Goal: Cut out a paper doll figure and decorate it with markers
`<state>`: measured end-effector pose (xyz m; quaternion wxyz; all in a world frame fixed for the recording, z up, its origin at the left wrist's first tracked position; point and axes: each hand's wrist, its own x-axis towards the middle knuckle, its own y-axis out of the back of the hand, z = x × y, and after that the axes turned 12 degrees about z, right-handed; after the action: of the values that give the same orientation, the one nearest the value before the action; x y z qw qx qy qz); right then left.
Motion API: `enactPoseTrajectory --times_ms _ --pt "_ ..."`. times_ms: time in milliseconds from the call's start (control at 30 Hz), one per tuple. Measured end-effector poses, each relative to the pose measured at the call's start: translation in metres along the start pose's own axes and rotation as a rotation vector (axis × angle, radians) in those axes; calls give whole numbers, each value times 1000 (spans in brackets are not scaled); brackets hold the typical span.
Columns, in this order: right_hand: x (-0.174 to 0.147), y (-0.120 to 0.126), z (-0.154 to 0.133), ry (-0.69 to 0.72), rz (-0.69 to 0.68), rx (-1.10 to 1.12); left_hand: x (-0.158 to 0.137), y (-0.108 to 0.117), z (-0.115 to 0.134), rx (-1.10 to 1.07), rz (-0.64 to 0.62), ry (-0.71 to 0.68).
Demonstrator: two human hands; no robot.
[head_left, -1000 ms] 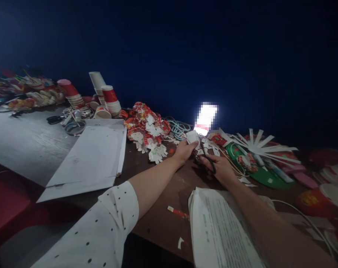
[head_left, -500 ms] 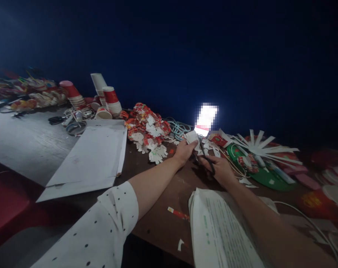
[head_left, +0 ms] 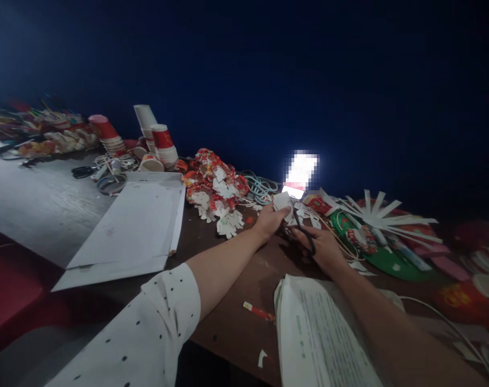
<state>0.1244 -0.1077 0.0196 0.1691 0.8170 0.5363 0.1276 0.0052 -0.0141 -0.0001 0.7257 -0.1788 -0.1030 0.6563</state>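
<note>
White paper (head_left: 282, 200) is pinched in the left hand (head_left: 269, 220) near the frame's centre; the right hand (head_left: 324, 249), just beside, wraps round scissors (head_left: 310, 238) (dark-handled, I see).

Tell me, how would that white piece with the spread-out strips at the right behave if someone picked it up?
The white piece is probably light, as its strips look thin. They would likely bend easily, being long and narrow. Still, they stick out fairly straight, so it may be springy rather than limp.
</note>
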Motion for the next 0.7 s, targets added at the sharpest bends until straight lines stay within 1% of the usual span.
enactPoseTrajectory --times_ms 133,367,533,700 --pt "1 -1 4 23 3 5 -2 0 2 3 4 -9" --pt "-1 -3 3 7 18 -9 -4 -1 1 27 8 -10" --pt "-1 -5 2 1 30 -2 -8 -1 5 -14 0 -39" --pt "-2 -6 1 -18 39 25 -8 -2 6 -21 14 -36"
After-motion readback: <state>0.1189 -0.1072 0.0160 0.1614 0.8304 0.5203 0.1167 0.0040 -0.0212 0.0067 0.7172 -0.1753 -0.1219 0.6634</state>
